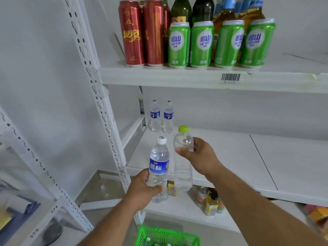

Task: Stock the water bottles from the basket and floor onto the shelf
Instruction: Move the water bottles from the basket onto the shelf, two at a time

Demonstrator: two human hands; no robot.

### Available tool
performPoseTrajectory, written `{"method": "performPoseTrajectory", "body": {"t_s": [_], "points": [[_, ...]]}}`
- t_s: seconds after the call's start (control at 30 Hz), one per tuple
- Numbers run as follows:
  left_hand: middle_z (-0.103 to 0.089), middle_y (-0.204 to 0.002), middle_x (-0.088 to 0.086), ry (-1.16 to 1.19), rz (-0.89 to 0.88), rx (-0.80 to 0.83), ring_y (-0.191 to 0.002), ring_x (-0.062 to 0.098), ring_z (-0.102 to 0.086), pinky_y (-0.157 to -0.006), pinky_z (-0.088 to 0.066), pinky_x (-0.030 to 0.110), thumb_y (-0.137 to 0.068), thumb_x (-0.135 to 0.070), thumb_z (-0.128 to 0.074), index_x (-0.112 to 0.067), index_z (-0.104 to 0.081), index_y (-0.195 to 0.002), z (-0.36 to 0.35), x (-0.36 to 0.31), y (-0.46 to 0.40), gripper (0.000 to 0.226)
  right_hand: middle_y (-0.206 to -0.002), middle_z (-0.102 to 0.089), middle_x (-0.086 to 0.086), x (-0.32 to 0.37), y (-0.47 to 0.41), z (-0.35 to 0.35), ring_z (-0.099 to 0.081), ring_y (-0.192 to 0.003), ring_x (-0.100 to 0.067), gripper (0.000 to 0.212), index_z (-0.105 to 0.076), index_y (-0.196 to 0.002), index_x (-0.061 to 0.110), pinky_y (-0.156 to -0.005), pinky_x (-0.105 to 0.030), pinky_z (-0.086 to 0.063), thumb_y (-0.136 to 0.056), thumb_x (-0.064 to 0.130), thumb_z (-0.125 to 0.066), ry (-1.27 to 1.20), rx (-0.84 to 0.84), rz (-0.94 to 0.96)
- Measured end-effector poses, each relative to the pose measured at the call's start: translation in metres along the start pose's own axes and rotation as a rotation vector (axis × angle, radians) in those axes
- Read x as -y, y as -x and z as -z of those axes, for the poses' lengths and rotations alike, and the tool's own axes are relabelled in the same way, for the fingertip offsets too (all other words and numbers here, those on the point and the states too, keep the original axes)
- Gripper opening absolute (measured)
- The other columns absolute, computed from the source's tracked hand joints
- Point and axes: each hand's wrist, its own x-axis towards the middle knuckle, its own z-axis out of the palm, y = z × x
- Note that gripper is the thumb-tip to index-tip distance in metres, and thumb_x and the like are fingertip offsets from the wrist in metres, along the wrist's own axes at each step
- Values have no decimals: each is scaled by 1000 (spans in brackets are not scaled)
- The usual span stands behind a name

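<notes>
Bare shelf (roomy rightward); left hand gripping blue-label bottle, right hand pinching green-capped bottle.

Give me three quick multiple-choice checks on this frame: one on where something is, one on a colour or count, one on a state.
1. Where do the two water bottles already stocked stand?
A. top shelf, beside the cans
B. back left of the middle shelf
C. in the green basket

2. What colour is the cap on the bottle in the right hand?
A. white
B. red
C. light green

3. What is the left hand doing?
A. gripping a blue-labelled bottle
B. hanging free
C. pressing on the shelf

Answers:
1 B, both stand upright by the rear left corner.
2 C, the clear unlabelled bottle has a light green cap.
3 A, fingers curl round its lower body.
</notes>
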Motion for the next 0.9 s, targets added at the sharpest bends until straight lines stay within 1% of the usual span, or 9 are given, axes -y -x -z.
{"method": "performPoseTrajectory", "body": {"t_s": [0.2,0.3,0.47,0.53,0.63,0.7,0.73,0.83,0.9], "points": [[-76,-99,-7,-8,21,4,-95,11,-71,-84,-55,28,-69,-13,-86,-27,-66,-107,12,2,-48,45,-99,-74,11,-4,-44,-15,-70,-92,-7,41,-67,-111,23,-86,-31,-55,-76,40,-82,6,-23,-22],[-74,-103,-12,-17,17,-1,-97,7,-68,-86,-53,28,-68,-25,-87,-34,-64,-108,20,6,-74,47,-100,-75,11,-6,-68,-25,-70,-94,-8,46,-67,-111,25,-89,-34,-56,-72,45,-82,23,-31,-31],[-73,-102,-8,-18,-16,6,-94,4,-67,-78,-52,18,-72,-15,-85,-29,-64,-110,35,11,-117,45,-100,-74,11,-7,-104,-44,-70,-93,-8,43,-67,-111,25,-89,-35,-56,-74,41,-82,57,-73,-47],[-71,-101,-10,-23,-22,9,-95,3,-65,-72,-48,14,-72,-16,-85,-30,-63,-109,40,10,-132,45,-101,-73,10,-7,-117,-52,-70,-93,-10,43,-66,-111,25,-88,-35,-56,-74,40,-82,72,-95,-52],[-63,-96,-19,-19,-26,7,-90,-3,-59,-69,-45,12,-73,-17,-85,-38,-57,-101,45,8,-154,45,-101,-71,10,-4,-137,-62,-68,-91,-10,43,-65,-111,26,-81,-29,-55,-75,41,-82,92,-119,-60],[-60,-95,-22,-34,-48,3,-91,-3,-58,-67,-41,8,-73,-17,-85,-39,-55,-102,46,8,-171,46,-95,-71,10,-5,-153,-66,-67,-86,-8,36,-66,-106,25,-72,-23,-49,-77,40,-81,123,-111,-50],[-59,-95,-23,-41,-53,4,-90,-3,-57,-67,-40,7,-73,-17,-85,-38,-55,-103,46,8,-179,47,-95,-71,11,-7,-161,-68,-67,-86,-8,35,-67,-105,26,-70,-22,-48,-77,40,-80,127,-110,-52],[-54,-91,-27,-39,-53,-10,-84,-3,-55,-66,-39,8,-74,-16,-85,-36,-53,-104,44,8,-205,48,-101,-72,11,-16,-186,-73,-68,-94,-10,42,-67,-111,27,-75,-24,-50,-75,44,-81,120,-121,-67],[-55,-91,-23,-38,-45,-21,-85,-2,-54,-68,-39,13,-75,-17,-85,-32,-53,-109,41,10,-223,49,-103,-72,11,-23,-203,-75,-67,-94,-11,44,-66,-113,29,-80,-29,-54,-75,46,-80,155,-120,-72]]}}
